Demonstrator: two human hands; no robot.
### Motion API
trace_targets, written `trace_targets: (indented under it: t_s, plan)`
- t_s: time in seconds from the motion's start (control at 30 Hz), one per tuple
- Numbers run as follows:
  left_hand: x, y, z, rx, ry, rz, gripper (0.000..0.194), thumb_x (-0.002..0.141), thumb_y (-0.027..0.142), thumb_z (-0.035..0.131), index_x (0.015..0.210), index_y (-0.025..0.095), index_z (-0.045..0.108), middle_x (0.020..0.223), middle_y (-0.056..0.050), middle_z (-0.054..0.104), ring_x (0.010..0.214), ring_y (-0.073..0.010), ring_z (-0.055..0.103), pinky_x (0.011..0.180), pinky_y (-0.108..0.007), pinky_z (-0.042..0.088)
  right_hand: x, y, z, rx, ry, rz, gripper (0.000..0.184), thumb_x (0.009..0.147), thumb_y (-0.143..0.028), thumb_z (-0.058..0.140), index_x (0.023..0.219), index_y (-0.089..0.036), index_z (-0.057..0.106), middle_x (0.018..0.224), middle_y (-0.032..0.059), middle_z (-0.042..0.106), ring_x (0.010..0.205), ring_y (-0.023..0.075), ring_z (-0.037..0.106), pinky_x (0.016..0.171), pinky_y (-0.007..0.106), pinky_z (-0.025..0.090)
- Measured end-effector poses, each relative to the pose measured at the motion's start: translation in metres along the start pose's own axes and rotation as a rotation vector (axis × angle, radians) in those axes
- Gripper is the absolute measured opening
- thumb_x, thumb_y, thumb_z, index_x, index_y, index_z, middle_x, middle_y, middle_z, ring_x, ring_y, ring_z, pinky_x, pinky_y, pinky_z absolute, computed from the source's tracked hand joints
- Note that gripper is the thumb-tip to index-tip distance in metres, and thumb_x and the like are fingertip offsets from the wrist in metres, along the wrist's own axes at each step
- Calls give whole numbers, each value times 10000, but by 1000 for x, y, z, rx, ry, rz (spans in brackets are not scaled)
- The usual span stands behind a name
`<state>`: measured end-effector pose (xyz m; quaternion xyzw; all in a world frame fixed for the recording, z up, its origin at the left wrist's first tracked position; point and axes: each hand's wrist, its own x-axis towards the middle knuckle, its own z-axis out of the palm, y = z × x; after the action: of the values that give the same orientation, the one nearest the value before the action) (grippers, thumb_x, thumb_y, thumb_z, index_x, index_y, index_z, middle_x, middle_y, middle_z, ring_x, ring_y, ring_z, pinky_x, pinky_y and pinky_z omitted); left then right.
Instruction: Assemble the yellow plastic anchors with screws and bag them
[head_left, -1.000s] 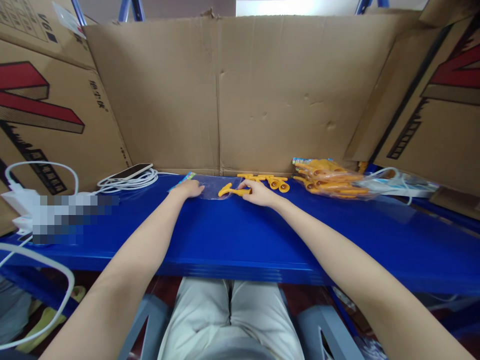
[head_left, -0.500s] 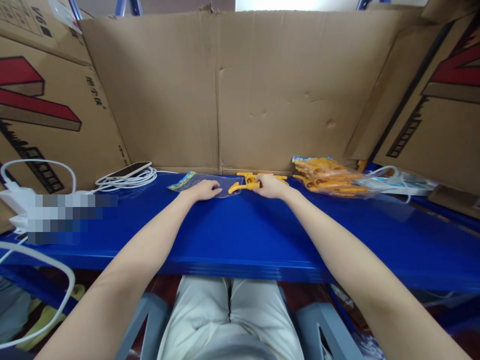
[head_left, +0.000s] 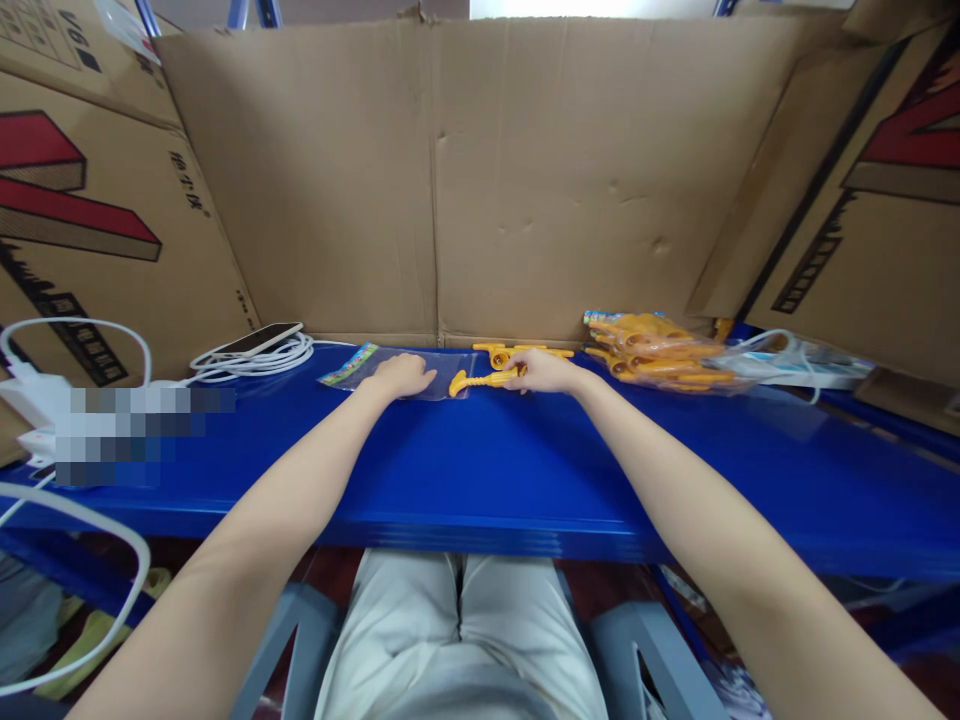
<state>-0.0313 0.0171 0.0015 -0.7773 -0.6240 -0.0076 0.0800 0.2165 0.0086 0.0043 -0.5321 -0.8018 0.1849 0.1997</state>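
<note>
A clear plastic bag [head_left: 442, 370] with a colourful printed header lies flat on the blue shelf. My left hand [head_left: 403, 376] rests on it, palm down, fingers spread and thumb out to the right. My right hand [head_left: 546, 371] is closed round the rear of a yellow plastic piece [head_left: 480, 381] with a ribbed stem and a hooked end. That hook points left, over or touching the bag's right edge; I cannot tell which. Just behind my right hand are more yellow plastic parts [head_left: 499, 355], partly hidden by it.
Bagged yellow plastic parts [head_left: 652, 350] lie to the right. At the left are a phone [head_left: 262, 338] on coiled white cable [head_left: 289, 358] and a white power strip [head_left: 41, 400]. A cardboard wall [head_left: 525, 180] closes off the back.
The bag has slid a little left with my left hand. My right hand has shifted the yellow piece slightly left and nearer to me.
</note>
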Motion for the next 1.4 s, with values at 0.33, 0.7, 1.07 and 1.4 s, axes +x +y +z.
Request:
trace_targets:
  t_s: [0.33,0.7,1.07,1.4]
  plan:
    - [-8,31,-1,13,-37,-123,822,796,659,393,1346,50,432,1280,-269,549,1193,-409,507,1009,-587,305,3,15,1,77,-95,-4,142,611,-263,747,699,-192,662,528,-31,601,487,104,551,444,195,405]
    - [-13,42,-5,131,269,210,381,868,270,340,994,112,662,958,-132,708,905,-272,666,1111,-603,52,2,-3,9,-78,155,-114,147,690,-227,683,821,-163,673,686,-11,645,609,117,565,574,216,398]
    - [-19,58,-3,3,477,526,303,892,254,342,925,148,624,918,-69,696,867,-197,655,1141,-517,138,0,-25,24,-79,155,-273,200,678,-98,572,820,-106,714,694,30,661,615,124,557,600,229,402]
    - [13,-35,19,-463,212,-314,539,944,424,259,1244,80,545,1387,-216,469,1334,-357,364,1051,-547,289,2,-23,33,-97,228,-259,126,733,-213,636,776,-137,727,636,8,628,557,109,518,537,228,339]
